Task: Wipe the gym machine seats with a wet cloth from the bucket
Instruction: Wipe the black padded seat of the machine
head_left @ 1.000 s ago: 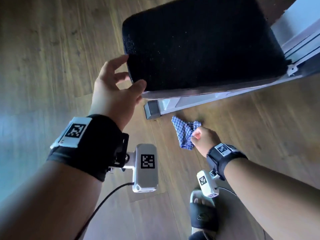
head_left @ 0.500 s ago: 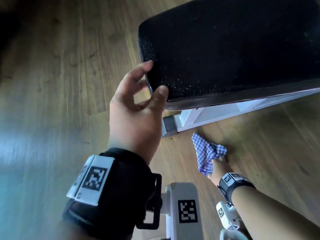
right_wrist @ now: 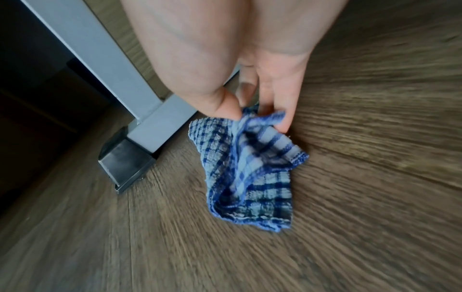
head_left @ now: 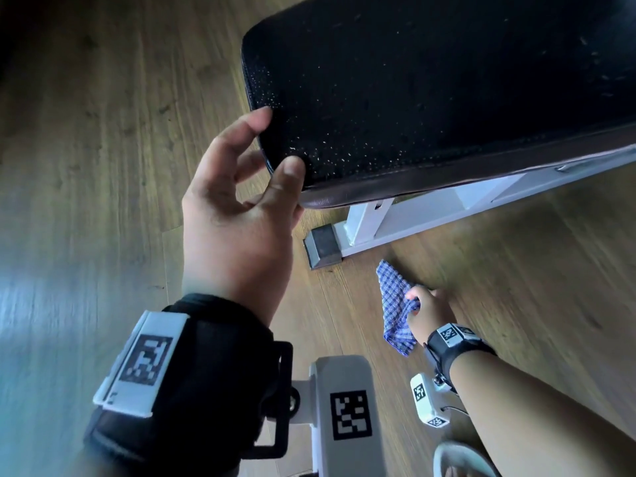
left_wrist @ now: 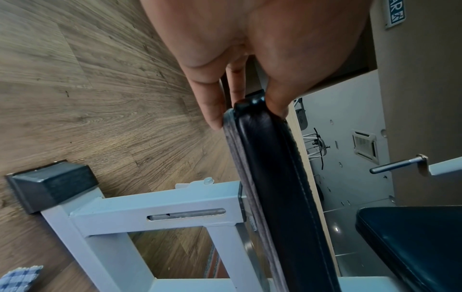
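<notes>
Cloth [head_left: 395, 311] hangs pinched in my right hand [head_left: 428, 313], low at five o'clock, just off the frame's dark foot [head_left: 321, 249]. My left hand [head_left: 237, 215] holds the seat [head_left: 430, 94] at its near corner, thumb on top, fingers under the edge. Bare wood floor [head_left: 103, 166] lies open toward nine o'clock.

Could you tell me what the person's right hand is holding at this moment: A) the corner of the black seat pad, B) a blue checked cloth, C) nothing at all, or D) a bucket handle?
B: the right hand pinches the blue checked cloth between thumb and fingers, low beside the white frame, while the left hand is at the corner of the black seat pad.
</notes>
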